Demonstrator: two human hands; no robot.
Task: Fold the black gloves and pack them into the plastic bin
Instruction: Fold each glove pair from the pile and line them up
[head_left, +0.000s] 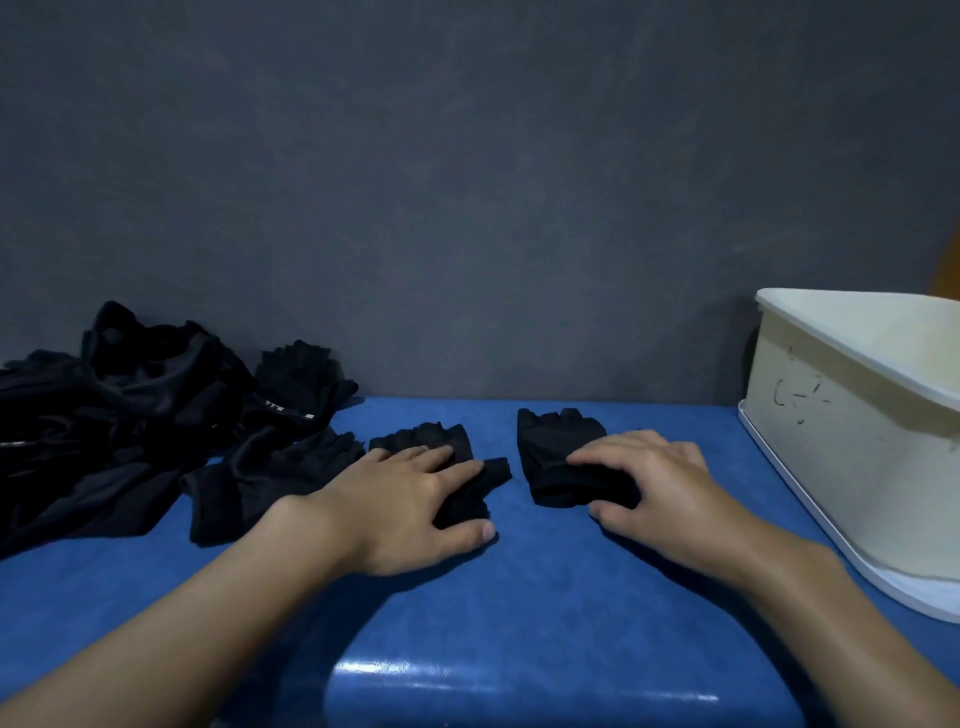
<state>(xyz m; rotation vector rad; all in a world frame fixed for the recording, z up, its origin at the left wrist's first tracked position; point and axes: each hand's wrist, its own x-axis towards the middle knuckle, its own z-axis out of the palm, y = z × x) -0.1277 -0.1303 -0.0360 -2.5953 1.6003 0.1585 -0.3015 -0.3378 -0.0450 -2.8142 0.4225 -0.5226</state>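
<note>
Beneath left grip (415, 493), right grip (657, 486): black gloves (556, 436)

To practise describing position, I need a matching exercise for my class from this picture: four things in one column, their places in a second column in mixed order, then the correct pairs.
Things
1. plastic bin
2. pile of black gloves
3. left hand
4. right hand

Places
A. far left of the blue table, against the wall
B. resting on the glove nearer the pile
C. right side of the table
D. resting on the glove nearer the bin

Pairs: 1-C, 2-A, 3-B, 4-D
</note>
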